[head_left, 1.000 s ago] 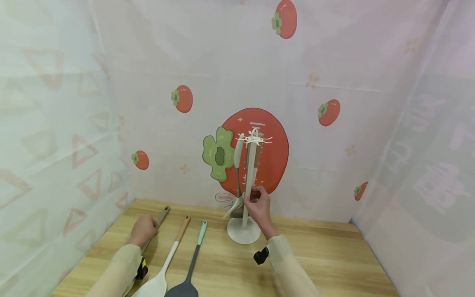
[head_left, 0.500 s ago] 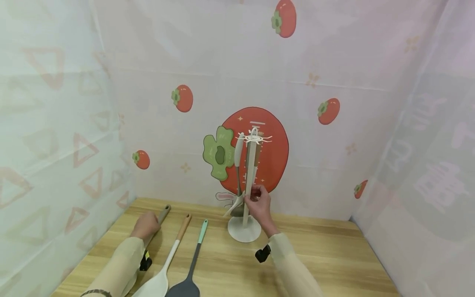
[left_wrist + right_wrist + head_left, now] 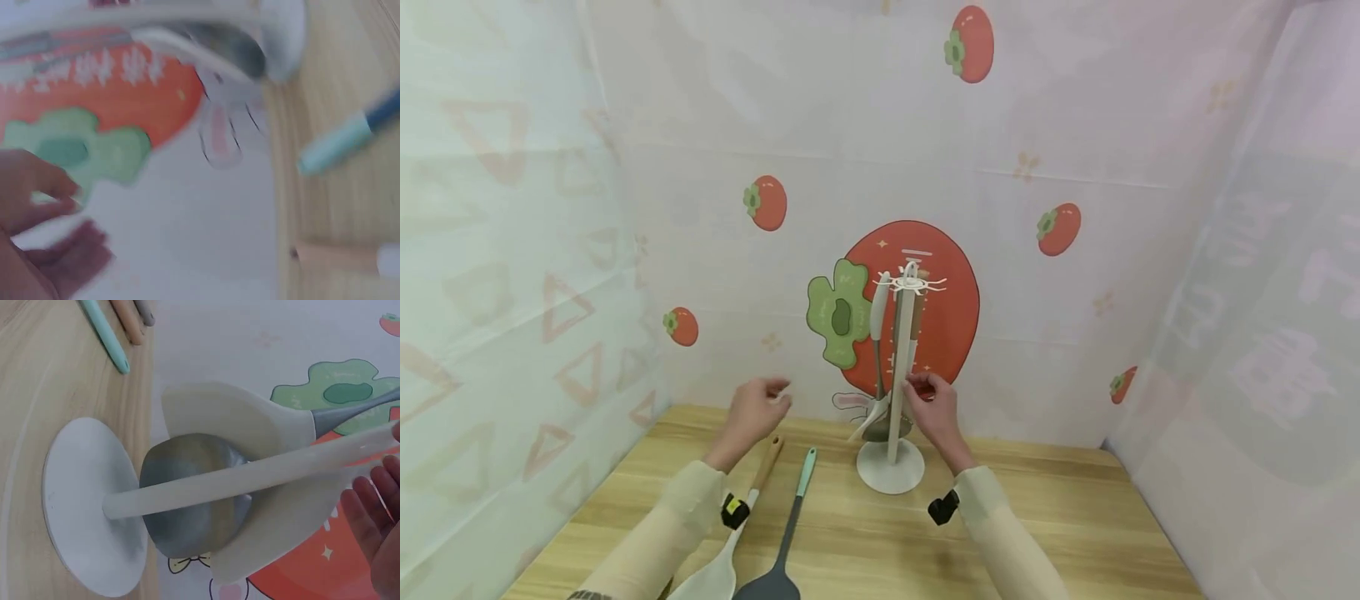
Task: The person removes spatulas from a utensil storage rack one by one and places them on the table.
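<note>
A white utensil stand [image 3: 904, 358] with a round base [image 3: 891, 479] and a ring of hooks [image 3: 910, 284] is upright at the table's back. My right hand [image 3: 934, 408] pinches its pole between thumb and fingers. Utensils hang from the hooks: a metal turner or ladle head [image 3: 187, 456] and two cream-coloured heads behind it, partly hidden by the pole. My left hand [image 3: 756, 412], blurred in the left wrist view, is raised left of the stand, fingers loosely bent with nothing between them. Below it lies a white turner [image 3: 711, 575] with a wooden handle [image 3: 767, 463].
Beside the white turner lies a dark grey turner [image 3: 771, 583] with a mint handle [image 3: 807, 472]. A grey handle end [image 3: 145, 311] shows in the right wrist view; my left arm hides most of that tool in the head view. Printed cloth walls [image 3: 1037, 375] bound the wooden table [image 3: 1037, 517].
My left hand has let go of the grey-handled tool at the left, rising and moving right toward the stand. My right hand stays on the pole.
</note>
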### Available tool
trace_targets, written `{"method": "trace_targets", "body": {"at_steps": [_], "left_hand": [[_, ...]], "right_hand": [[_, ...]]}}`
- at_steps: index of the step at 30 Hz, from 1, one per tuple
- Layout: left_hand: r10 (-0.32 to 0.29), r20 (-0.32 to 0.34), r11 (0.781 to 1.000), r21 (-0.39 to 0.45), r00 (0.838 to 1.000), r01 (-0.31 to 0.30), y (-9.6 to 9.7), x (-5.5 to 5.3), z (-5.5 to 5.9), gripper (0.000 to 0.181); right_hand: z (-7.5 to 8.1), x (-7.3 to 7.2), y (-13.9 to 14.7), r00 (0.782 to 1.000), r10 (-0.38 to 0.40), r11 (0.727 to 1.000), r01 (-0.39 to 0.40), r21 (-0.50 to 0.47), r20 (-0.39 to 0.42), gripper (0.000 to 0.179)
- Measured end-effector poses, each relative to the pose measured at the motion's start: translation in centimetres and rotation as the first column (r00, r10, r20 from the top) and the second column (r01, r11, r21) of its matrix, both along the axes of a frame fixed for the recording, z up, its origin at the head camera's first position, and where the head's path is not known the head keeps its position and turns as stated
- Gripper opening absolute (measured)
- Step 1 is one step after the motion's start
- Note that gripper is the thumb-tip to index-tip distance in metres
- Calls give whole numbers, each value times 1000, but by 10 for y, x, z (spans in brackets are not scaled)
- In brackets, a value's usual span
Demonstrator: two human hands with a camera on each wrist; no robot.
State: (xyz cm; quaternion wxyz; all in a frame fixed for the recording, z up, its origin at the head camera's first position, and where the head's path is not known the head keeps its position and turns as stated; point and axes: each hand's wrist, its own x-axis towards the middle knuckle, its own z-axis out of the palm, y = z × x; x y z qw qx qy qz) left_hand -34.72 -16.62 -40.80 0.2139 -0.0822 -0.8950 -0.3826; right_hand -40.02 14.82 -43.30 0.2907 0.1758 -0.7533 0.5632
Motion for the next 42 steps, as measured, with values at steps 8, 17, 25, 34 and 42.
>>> {"method": "trace_targets", "body": {"at_steps": [8,17,25,34,42], "left_hand": [[-232,-340,849,386,911,361,91,-7,39,30],[-159,-508,847,370,847,381,163,-25,31,41],[-12,-586,797,483,810,362,195,-38,17,42],[-30,-531,799,497,847,340,200,-46,11,33],[-118,-455,815,464,883,348,192,-54,12,30]], "right_hand": [[44,13,9,988,-54,998,48,-47,-143,14],[86,16,15,996,83,997,-83,-3,-35,33],[97,1,17,982,168,986,-168,11,-89,37],[86,-32,14,985,148,989,-146,38,-85,38],[106,-7,6,980,191,980,-187,69,-58,37]]}}
